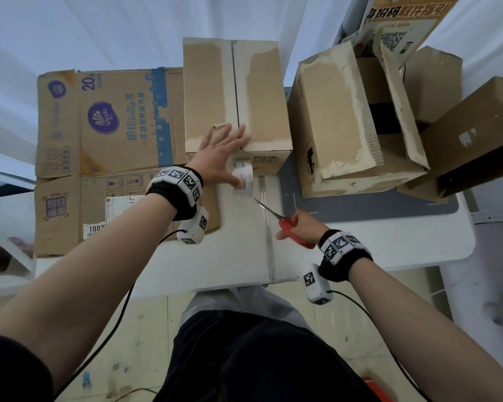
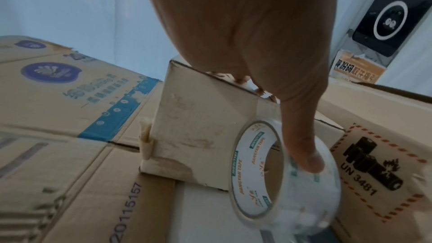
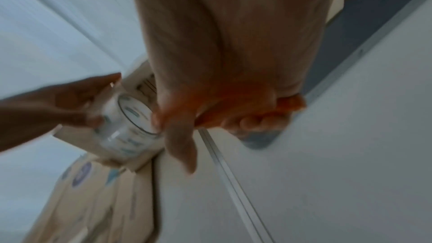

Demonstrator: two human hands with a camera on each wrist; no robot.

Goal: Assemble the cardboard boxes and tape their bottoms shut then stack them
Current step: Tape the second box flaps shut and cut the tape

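An assembled cardboard box (image 1: pixel 235 97) stands in the middle of the table, its flaps closed with tape along the seam. My left hand (image 1: pixel 224 153) lies spread on the box's near top edge. Its thumb (image 2: pixel 306 154) presses on a clear tape roll (image 1: pixel 243 177) (image 2: pixel 280 182) that sits against the box's front face (image 2: pixel 198 127). My right hand (image 1: pixel 295 227) grips red-handled scissors (image 1: pixel 285 223) (image 3: pixel 280 106). The blades point up-left toward the roll, a short gap away. The right wrist view is blurred but shows the tape roll (image 3: pixel 126 127).
A flattened printed carton (image 1: pixel 99 126) lies on the left. An open box with torn flaps (image 1: pixel 346 126) stands right of the middle box on a grey mat (image 1: pixel 360 204); another brown box (image 1: pixel 476 134) lies beyond it. The white table (image 1: pixel 230 256) ends near my legs.
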